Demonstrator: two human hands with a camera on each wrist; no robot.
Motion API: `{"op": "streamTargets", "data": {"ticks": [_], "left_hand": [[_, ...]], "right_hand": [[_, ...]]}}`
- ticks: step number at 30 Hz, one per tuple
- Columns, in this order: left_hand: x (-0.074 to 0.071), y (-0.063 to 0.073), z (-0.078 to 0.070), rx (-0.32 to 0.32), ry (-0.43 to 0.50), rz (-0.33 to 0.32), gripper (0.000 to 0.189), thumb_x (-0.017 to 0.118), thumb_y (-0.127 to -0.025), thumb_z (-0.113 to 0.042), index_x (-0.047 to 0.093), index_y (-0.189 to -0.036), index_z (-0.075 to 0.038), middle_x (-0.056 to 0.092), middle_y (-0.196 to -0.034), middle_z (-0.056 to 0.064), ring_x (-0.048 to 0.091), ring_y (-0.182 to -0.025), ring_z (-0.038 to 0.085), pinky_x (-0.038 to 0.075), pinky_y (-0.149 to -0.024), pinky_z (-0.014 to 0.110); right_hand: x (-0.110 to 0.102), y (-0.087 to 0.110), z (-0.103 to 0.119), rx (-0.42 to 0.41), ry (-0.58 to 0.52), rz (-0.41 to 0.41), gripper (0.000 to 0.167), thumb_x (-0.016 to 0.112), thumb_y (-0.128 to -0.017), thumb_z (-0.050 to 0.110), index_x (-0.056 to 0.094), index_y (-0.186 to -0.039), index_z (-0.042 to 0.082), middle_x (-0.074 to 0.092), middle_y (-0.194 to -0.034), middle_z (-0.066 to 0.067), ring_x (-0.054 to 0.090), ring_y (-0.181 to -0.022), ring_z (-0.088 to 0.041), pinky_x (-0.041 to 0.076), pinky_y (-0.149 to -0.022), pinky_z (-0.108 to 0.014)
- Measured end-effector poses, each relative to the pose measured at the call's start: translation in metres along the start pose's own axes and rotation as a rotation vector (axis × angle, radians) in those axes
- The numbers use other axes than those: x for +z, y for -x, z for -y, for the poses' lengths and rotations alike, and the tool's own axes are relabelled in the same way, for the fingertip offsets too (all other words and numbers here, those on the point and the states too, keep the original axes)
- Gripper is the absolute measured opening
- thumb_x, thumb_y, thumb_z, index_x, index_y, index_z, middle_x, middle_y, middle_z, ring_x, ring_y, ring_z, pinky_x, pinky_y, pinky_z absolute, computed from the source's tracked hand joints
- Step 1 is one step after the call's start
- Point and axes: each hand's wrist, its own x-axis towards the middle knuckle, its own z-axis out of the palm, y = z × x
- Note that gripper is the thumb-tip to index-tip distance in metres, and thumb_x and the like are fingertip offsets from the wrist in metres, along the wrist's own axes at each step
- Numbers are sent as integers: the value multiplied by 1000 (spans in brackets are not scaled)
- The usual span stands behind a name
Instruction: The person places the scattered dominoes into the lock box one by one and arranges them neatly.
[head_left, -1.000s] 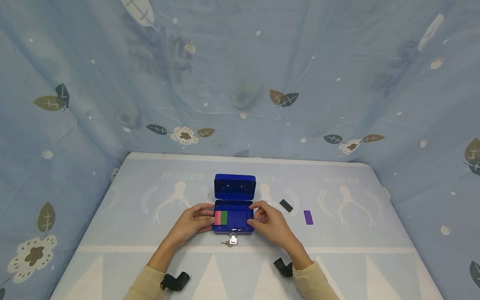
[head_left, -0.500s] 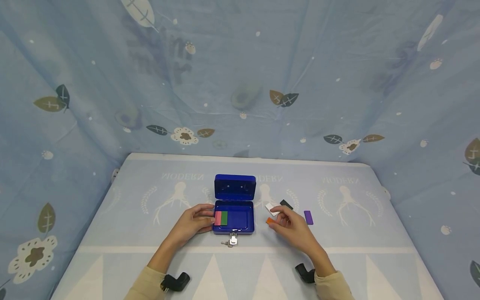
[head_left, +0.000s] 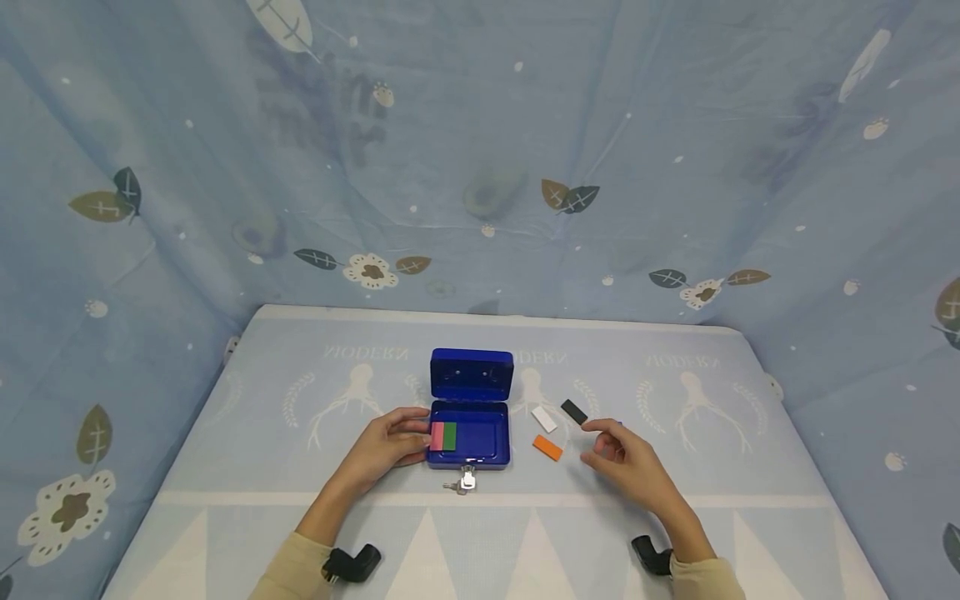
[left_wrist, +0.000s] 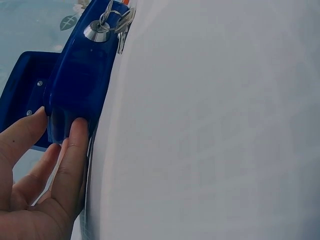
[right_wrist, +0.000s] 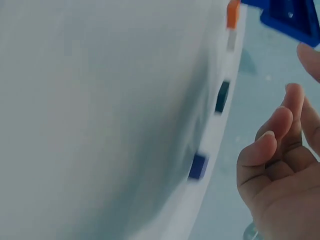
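An open blue cash box stands on the table, its lid tipped back. A pink block and a green block lie side by side in its left part. My left hand holds the box's left end, fingertips on rim and side wall in the left wrist view. My right hand hovers to the right with loosely bent fingers and nothing in them. Nearby lie an orange block, a white block and a black block. A purple block shows in the right wrist view; my hand mostly hides it in the head view.
Keys hang from the lock at the box's front. A patterned cloth covers the table. Behind and at the sides hangs a blue printed curtain. Black camera mounts sit at both wrists.
My right hand has left the box, let go of the orange and white blocks on the table, and moved right past them. My left hand keeps its place on the box.
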Motion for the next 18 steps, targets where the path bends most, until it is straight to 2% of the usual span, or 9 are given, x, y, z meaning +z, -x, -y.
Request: {"op": "streamTargets", "data": {"ticks": [9,18], "left_hand": [[0,0,0,0,-3,2,52,69,-91,1,49,-139,7,60,-123,25,66,-105,30,59,-85,41],[1,0,-1,0,-2,-1,52,69,-91,1,49,-139,7,60,-123,25,66,-104,30,59,-85,41]], "right_hand": [[-28,6,-23,2,24,-1,38,80,-86,10,64,-121,5,56,-86,0,49,-68,-11,42,-55,-23],[-46,1,-38,40,20,31,41,79,-85,4,64,-124,6,59,-88,-3,51,-70,-15,45,-57,-24]]}}
